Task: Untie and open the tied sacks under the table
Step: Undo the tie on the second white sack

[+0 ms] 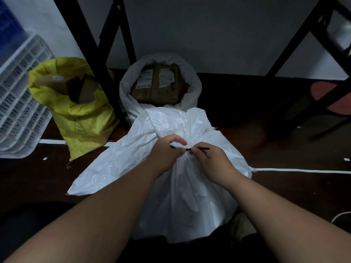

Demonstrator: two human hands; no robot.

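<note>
Sacks under the table: the one being worked on is the white sack sitting on the dark floor right in front of the person, with its neck bunched up and cinched by a thin black tie that looks like a zip tie or twist wire, hard to say which. Left hand has its grip curled round the gathered neck just beside the tie, and right hand is pinching the tie's tail end between fingertips and thumb. Judging by the wrinkles and shine, it's thin woven plastic, so soft and slippery, and it'll crumple wherever you grab it. I'd hold the neck below the tie to keep it steady, not the loose flap above. The tie is stiff and tiny, so fingertip work only. How heavy it is I can't tell, but it stands up on its own, so there's something in it. Further back, a yellow sack and another white one already look open with brown parcels showing, beside the black table legs
</note>
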